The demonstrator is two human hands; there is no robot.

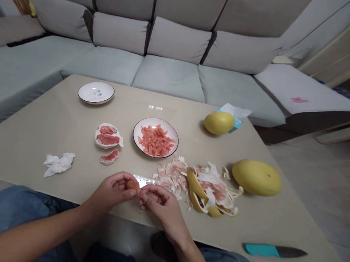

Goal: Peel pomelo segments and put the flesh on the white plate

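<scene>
Between my two hands, just above the table's near edge, is a small piece of pink pomelo flesh (133, 186). My left hand (119, 187) pinches the larger part of it between thumb and fingers. The fingertips of my right hand (157, 202) are closed on its right end. Beyond my hands a white plate with a dark rim (137, 140) holds a heap of pink pomelo pieces (157, 141). Left of that plate lie a partly peeled pomelo chunk (107, 137) and a loose pomelo segment (109, 157).
Pomelo peel and membrane scraps (199, 189) lie to my right. Two whole pomelos (257, 177) (219, 123) rest farther right, the far one against a tissue pack (236, 124). A teal-handled knife (274, 251) lies near the right front edge. A crumpled tissue (58, 164) and another plate (88, 97) are left.
</scene>
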